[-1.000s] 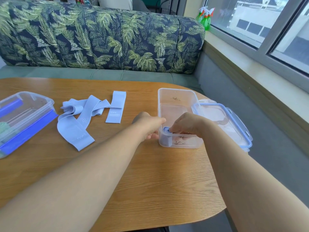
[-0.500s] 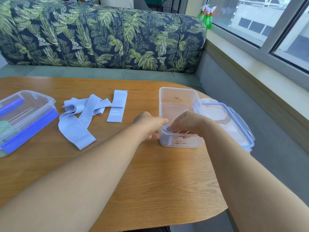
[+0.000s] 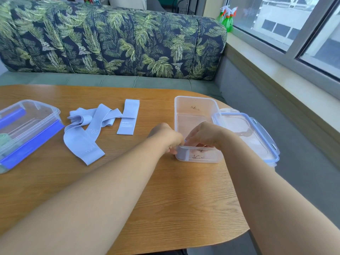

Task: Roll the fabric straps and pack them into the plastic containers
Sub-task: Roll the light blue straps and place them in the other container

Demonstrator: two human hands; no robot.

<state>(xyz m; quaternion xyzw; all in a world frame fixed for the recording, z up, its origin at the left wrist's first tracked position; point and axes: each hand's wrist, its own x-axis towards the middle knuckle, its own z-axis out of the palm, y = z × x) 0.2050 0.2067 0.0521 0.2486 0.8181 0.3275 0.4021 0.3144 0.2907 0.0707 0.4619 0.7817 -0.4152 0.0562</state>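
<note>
The roll (image 3: 183, 154) stands in the 7 o'clock corner of the box (image 3: 195, 98), left hand (image 3: 165, 137) gripping that corner's wall, right hand (image 3: 206, 135) pinching its top, which should be pushed snug before release lest it unwind; loose straps (image 3: 95, 126) wait at 10 o'clock.

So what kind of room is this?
Probably a sitting corner in a home or lounge: a leaf-patterned sofa sits behind a wooden table, beside a big window with spray bottles on its sill.
</note>
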